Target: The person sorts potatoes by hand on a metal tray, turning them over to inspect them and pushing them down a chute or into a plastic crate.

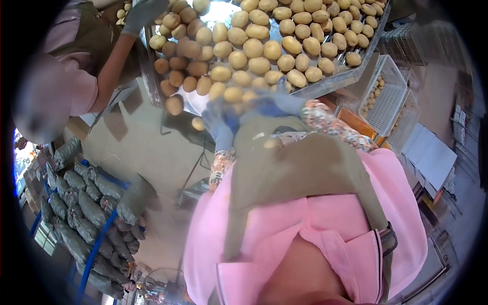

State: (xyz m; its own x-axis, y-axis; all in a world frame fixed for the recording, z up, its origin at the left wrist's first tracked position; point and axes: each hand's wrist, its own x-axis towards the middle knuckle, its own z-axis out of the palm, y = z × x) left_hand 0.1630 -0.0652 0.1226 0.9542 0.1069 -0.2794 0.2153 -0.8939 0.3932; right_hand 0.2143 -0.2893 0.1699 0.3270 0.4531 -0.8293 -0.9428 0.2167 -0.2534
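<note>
My left hand (218, 127) is at eleven o'clock, its floral-cuffed forearm rising nearly straight, fingers reaching toward the potatoes (253, 49) spread across the table (330, 85) at twelve. My right hand (282, 101), at one, comes in slantwise from the right with its thumb upright by the nearest potatoes. Whether either glove grips one I cannot tell (the fingers blur). A co-worker's gloved hand (145, 18) is over at eleven, farther out.

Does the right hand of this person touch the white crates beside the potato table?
Apart: the head view shows a clear gap between the right hand and the white crates.
</note>
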